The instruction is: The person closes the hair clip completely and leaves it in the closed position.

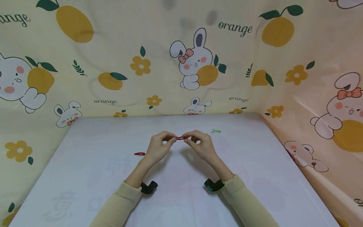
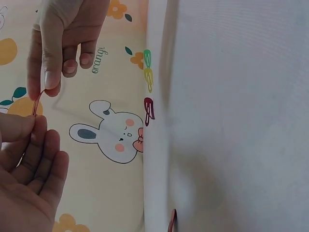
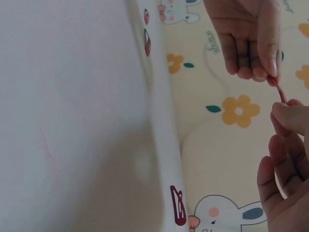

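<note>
Both hands hold one small red hair clip (image 1: 180, 138) in the air above the white table. The left hand (image 1: 158, 146) pinches its left end between thumb and fingertips, and the right hand (image 1: 202, 145) pinches the other end. In the left wrist view the clip (image 2: 36, 102) looks thin and slightly bent between the left hand (image 2: 29, 169) below and the right hand (image 2: 65, 38) above. The right wrist view shows the clip (image 3: 280, 92) between the right hand (image 3: 289, 154) and the left hand (image 3: 248, 36).
A red clip (image 1: 139, 154) lies on the table (image 1: 181, 201) beside the left wrist. Behind the right hand lies a green clip (image 1: 216, 131). The left wrist view shows green (image 2: 147, 58), yellow (image 2: 148, 79) and dark red (image 2: 148, 111) clips along the edge. Patterned cloth (image 1: 158, 82) stands behind.
</note>
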Available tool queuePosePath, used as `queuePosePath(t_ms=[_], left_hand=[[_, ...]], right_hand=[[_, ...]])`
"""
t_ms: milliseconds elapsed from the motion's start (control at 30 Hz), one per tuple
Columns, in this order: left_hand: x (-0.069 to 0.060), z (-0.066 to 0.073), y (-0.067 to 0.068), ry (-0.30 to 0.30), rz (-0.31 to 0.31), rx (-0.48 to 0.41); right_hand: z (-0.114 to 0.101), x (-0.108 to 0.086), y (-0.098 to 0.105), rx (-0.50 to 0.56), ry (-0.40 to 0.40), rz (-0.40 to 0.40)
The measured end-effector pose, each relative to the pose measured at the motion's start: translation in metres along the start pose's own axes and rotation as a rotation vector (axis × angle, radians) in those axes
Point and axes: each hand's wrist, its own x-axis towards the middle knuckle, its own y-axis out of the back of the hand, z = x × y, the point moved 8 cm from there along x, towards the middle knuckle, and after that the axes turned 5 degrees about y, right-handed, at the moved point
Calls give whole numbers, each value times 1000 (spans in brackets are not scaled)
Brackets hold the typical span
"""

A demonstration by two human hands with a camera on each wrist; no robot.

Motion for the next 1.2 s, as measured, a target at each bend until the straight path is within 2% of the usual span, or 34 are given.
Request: queuePosePath(t_ms=[200, 333, 467, 733, 967, 1200], left_hand=[[-1, -1, -2, 24, -11, 21], [-2, 0, -3, 13, -13, 32], [-2, 2, -3, -31, -12, 58], [-2, 7, -6, -127, -27, 171], [-2, 6, -6, -105, -67, 237], [1, 4, -9, -106, -128, 358]], right_hand=[[4, -2, 1, -17, -36, -18], [6, -3, 0, -30, -66, -34], [8, -2, 0, -67, -88, -45], [12, -3, 0, -84, -163, -88], [19, -2, -7, -104, -195, -149], [24, -2, -13, -141, -201, -228]])
